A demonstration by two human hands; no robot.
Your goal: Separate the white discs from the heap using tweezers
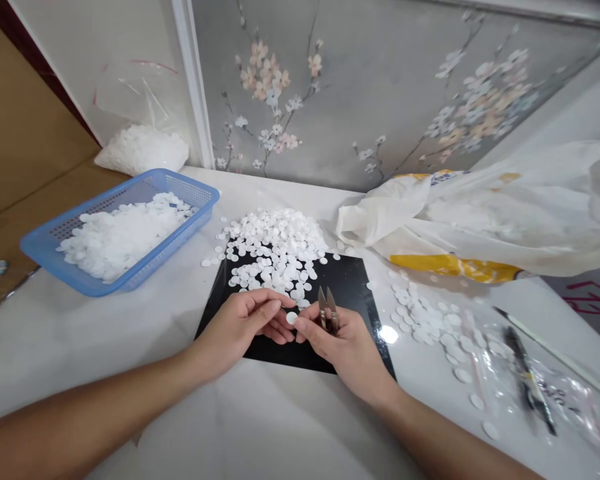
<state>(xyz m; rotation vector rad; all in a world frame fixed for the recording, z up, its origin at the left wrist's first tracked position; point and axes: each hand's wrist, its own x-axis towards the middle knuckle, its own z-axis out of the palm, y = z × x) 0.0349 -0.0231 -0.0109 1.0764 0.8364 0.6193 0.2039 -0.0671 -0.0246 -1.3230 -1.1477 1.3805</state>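
Note:
A small white round disc (291,318) sits at the thumb tip of my right hand (347,343), pinched against the fingers. The same hand also keeps a pair of thread snips (328,310), whose two metal blades point up and away between its fingers. Right beside the disc is my left hand (250,317), its fingers bent and the thumb pressed towards the index finger; whether anything is between them is hidden. Both hands are above a black board (347,270). On its far part lies a heap of similar white discs (280,237), some spilling towards my fingers.
A blue basket (87,288) of white discs stands left, before a clear bag of white pieces (143,150). At right are a white plastic bag (480,227), scattered discs (420,310), a black pen-like tool (530,380) and a thin stick (555,353). A floral panel (330,87) borders the back.

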